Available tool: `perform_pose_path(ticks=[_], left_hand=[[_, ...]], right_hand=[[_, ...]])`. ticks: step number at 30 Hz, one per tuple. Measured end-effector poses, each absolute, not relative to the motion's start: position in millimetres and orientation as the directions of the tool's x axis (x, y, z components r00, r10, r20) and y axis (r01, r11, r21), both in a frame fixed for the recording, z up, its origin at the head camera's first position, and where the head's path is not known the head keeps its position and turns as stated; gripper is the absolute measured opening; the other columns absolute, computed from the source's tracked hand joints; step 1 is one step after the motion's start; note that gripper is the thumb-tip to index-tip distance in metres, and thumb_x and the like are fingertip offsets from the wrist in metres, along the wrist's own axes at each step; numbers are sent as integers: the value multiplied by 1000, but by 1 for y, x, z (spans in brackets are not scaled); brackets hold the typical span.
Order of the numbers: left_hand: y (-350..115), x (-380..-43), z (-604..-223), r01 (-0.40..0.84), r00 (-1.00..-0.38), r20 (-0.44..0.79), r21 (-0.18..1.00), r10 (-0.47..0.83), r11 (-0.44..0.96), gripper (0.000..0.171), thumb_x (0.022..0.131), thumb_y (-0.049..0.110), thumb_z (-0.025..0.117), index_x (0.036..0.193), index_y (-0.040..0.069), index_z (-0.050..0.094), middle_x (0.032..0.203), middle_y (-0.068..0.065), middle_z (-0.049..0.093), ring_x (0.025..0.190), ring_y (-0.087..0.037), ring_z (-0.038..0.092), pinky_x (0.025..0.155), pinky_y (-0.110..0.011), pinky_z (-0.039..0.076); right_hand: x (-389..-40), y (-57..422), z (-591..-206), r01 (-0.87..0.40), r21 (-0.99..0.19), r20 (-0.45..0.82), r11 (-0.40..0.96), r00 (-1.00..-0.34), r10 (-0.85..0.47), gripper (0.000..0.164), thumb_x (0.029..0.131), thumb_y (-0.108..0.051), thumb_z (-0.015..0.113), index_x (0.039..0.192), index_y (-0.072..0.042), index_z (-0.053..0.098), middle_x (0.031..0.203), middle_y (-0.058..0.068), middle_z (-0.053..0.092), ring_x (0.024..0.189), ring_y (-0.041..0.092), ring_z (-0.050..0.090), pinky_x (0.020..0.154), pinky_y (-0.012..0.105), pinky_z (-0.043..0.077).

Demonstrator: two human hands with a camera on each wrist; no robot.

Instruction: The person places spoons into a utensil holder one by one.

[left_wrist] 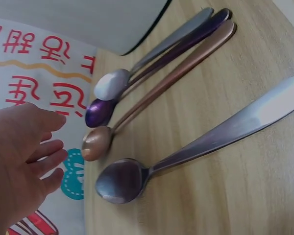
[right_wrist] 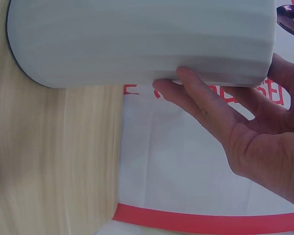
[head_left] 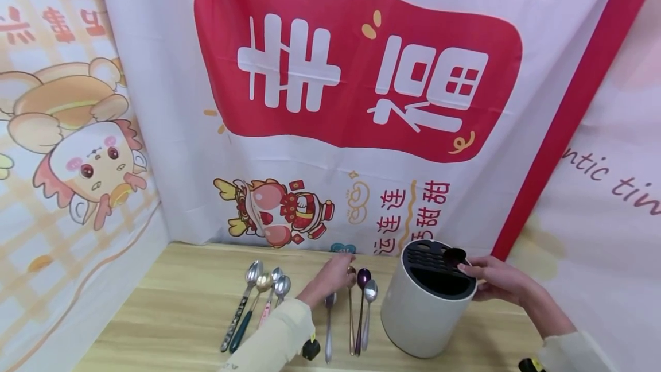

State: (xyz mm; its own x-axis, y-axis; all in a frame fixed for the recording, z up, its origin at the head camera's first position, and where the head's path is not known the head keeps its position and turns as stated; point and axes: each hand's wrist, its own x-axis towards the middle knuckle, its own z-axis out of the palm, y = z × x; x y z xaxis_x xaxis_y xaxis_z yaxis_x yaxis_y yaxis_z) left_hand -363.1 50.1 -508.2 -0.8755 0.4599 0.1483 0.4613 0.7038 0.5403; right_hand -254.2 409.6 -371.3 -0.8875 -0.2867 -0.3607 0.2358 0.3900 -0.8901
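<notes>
In the head view my left hand [head_left: 333, 276] hovers near the bowl of a copper spoon [head_left: 352, 314], fingers loose and holding nothing; the left wrist view shows it apart from the spoons. Right of the copper spoon lie a purple spoon [head_left: 364, 277] and a silver spoon [head_left: 370, 291]. Another silver spoon [left_wrist: 220, 134] lies apart on the other side. My right hand [head_left: 498, 280] holds a white utensil holder [head_left: 420, 326] at its right side, thumb at the rim and fingers against the wall. A dark spoon [head_left: 454, 256] stands in the holder's black slotted top, bowl up.
Several more spoons lie to the left, among them one with a patterned handle [head_left: 234, 320] and one with a green handle [head_left: 241, 332]. A printed white cloth [head_left: 175, 188] hangs behind the wooden table [head_left: 139, 314], with more printed cloth at both sides.
</notes>
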Motion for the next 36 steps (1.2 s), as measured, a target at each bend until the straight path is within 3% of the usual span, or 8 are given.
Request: perform_pose_path(ticks=[11,16,20,23,30,36], left_hand=[[58,-368,-541,406,-909,88,404,407,820,44,84,8,74,125,0,61,121,-20,63,113,-33,61,95,-43,55],[62,-371,-541,387,-919,87,387,384,837,26,81,4,74,105,-1,66,108,-19,64,95,-29,62,83,-39,58],[64,-376,-541,376,-924,106,429,368,821,12,77,-1,72,85,2,65,92,-14,63,76,-23,58,67,-32,55],[63,-379,-543,333,-937,81,511,341,793,13,74,-4,71,78,5,63,79,-8,61,67,-19,54,59,-29,51],[62,-384,-549,251,-955,43,642,293,724,14,76,-2,72,85,5,65,77,-3,60,67,-17,54,59,-27,48],[63,-386,-548,248,-955,56,685,290,685,11,78,-1,72,80,6,64,76,-4,60,64,-17,54,55,-26,48]], right_hand=[[-255,410,-375,234,-897,-355,374,-886,-297,33,102,-28,56,123,-4,63,100,4,67,85,19,69,82,40,61],[-254,411,-375,241,-893,-362,380,-886,-289,36,102,-29,55,125,-2,61,100,3,67,85,19,68,82,40,61],[-255,413,-375,234,-897,-355,375,-887,-294,39,103,-29,53,130,-1,60,101,3,68,86,20,69,82,41,61],[-256,413,-375,231,-903,-349,363,-886,-306,38,103,-29,53,129,-2,60,101,3,68,87,20,70,83,42,61],[-256,411,-376,238,-903,-353,358,-886,-301,38,102,-29,55,129,-2,60,102,4,68,88,19,70,83,41,61],[-255,412,-377,241,-902,-354,358,-887,-296,38,102,-29,55,129,-2,60,103,4,68,88,20,70,84,42,61]])
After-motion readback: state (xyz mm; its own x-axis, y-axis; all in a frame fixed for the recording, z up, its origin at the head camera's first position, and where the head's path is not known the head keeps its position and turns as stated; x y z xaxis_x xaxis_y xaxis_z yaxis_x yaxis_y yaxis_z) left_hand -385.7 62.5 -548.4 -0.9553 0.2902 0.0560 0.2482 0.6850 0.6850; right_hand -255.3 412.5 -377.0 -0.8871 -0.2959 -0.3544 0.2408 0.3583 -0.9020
